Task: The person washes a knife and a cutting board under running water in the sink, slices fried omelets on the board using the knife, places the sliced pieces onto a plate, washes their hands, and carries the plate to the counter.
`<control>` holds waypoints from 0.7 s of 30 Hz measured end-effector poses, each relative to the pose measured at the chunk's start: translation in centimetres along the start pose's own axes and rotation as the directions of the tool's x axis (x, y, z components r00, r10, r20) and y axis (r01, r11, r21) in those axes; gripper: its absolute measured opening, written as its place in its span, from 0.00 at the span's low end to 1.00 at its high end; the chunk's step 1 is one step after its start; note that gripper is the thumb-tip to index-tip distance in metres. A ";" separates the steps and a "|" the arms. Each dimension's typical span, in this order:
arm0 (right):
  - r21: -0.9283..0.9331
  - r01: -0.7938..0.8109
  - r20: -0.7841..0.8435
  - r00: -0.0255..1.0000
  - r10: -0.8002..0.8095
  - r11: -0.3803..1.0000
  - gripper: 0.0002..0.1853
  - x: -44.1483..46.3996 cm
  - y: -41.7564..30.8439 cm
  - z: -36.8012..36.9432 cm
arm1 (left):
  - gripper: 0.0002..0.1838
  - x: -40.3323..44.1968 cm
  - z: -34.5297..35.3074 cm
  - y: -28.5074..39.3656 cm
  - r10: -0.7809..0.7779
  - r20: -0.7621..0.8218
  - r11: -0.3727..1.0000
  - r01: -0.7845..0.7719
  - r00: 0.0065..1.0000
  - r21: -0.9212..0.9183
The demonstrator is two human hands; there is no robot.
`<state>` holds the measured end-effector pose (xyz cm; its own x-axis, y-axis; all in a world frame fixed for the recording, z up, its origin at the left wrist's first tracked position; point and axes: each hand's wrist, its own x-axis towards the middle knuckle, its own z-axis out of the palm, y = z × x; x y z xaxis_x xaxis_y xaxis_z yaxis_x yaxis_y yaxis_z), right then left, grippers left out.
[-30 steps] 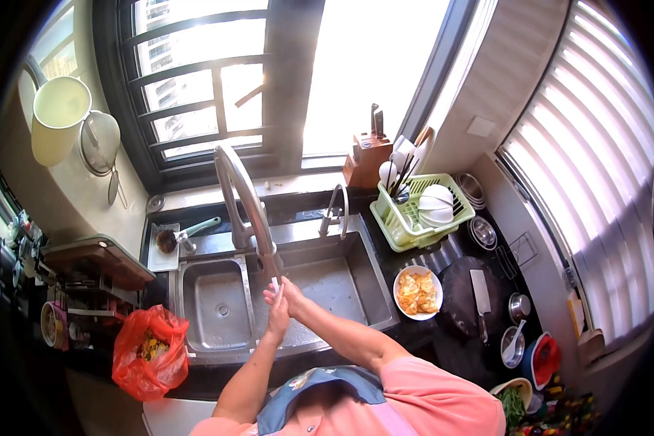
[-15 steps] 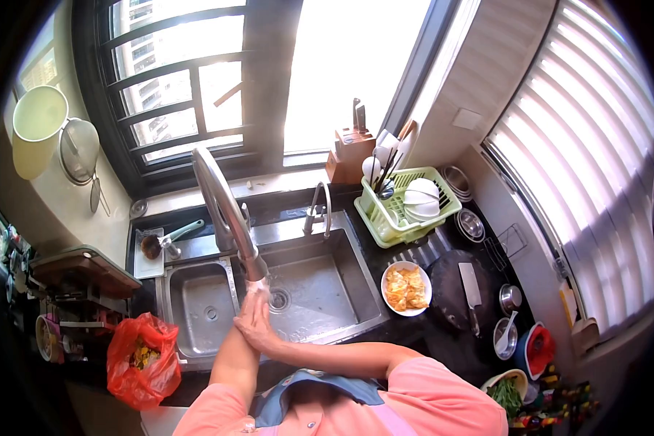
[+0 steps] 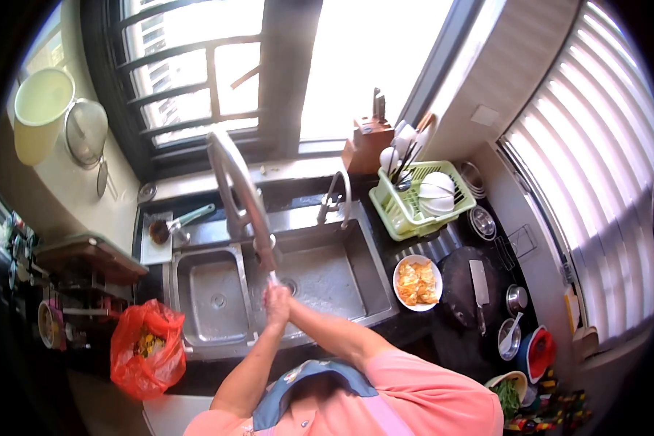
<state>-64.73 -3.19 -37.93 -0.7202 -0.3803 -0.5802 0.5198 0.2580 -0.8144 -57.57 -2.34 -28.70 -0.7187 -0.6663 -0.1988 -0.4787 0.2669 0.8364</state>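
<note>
Under the large curved faucet (image 3: 247, 182), my left hand (image 3: 275, 308) and my right hand (image 3: 283, 296) are pressed together over the near edge of the sink's larger basin (image 3: 327, 276). Water from the spout runs onto them. The fingers of both hands are blurred and overlap, so their exact pose is hidden. No object shows between them. The smaller basin (image 3: 214, 291) lies to the left of my hands.
A red plastic bag (image 3: 147, 349) of scraps stands at the left. To the right are a plate of fried egg (image 3: 417, 283), a cleaver (image 3: 479, 285) on a round board (image 3: 458, 298), a green dish rack (image 3: 403, 225) and a knife block (image 3: 367, 149).
Half a second ago one hand lay over the other wrist; now both hands are together under the spout. The camera view has shifted slightly too.
</note>
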 end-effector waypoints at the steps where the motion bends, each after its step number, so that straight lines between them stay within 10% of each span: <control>1: -0.147 0.028 0.000 1.000 -0.028 0.989 0.20 0.9 -0.1 -0.6 | 0.32 -1.0 0.3 0.1 0.228 -0.045 0.972 -0.230 0.973 -0.040; 4: -0.628 0.180 0.067 0.982 -0.178 0.757 0.20 5.2 -1.0 -1.4 | 0.29 -6.3 -1.8 3.3 0.775 -0.050 0.609 -0.722 0.630 0.327; 6: -0.817 0.243 0.142 0.964 -0.225 0.522 0.19 8.9 -0.5 -1.1 | 0.28 -9.1 -6.0 8.1 0.801 0.008 0.595 -0.796 0.599 0.113; 9: -0.922 0.334 0.272 0.919 -0.285 0.198 0.19 16.2 2.6 -0.8 | 0.31 -11.5 -11.0 15.5 0.528 0.206 0.844 -0.485 0.824 -0.228; 13: -0.929 0.365 0.342 0.911 -0.232 0.062 0.22 7.2 -3.1 -0.6 | 0.30 -7.7 -8.5 12.1 0.474 0.167 0.878 -0.451 0.864 -0.159; 17: -0.874 0.462 0.485 0.839 -0.245 -0.150 0.25 -2.0 -5.7 -1.6 | 0.37 -1.5 -4.3 5.4 0.328 0.112 0.850 -0.344 0.938 0.399; 21: -0.794 0.535 0.600 0.765 -0.233 -0.289 0.28 -7.2 -6.7 -3.1 | 0.36 1.3 -2.9 4.3 0.081 0.122 0.980 -0.102 0.989 0.171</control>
<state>-64.43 0.62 -28.37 -0.3968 -0.8841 -0.2468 -0.9001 0.4275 -0.0842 -59.14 -4.06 -23.88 -0.8115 -0.5522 -0.1913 -0.4825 0.4483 0.7525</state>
